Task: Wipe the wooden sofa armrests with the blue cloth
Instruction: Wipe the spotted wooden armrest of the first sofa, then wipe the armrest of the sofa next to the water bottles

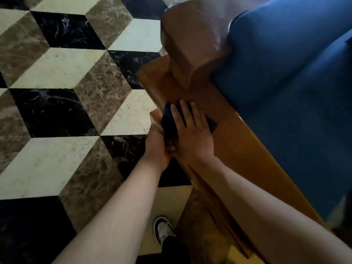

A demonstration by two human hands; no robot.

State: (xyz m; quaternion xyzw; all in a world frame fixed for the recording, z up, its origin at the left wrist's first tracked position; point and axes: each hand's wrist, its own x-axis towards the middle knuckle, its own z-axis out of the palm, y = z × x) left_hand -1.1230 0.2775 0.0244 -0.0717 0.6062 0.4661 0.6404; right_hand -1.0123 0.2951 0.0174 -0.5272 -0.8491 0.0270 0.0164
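The right hand (192,134) presses spread fingers (184,113) flat on the blue cloth (169,124) atop the wooden armrest (238,141); left hand (158,145) seemingly grips its edge.

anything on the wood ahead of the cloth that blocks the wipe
Yes. Ahead of the blue cloth, pressed flat under the right hand, a raised wooden block stands on the armrest.

armrest (238,141): wood, honey-brown, smooth and pretty glossy, looked varnished
upright post (190,44) above the armrest: same wood, darker, shiny with pale scuffs
cloth (169,122) on the armrest: dark blue fabric, matt
cushions (285,73) right of the armrest: blue woven upholstery, matt
floor (66,63) left of the armrest: polished veined marble tiles
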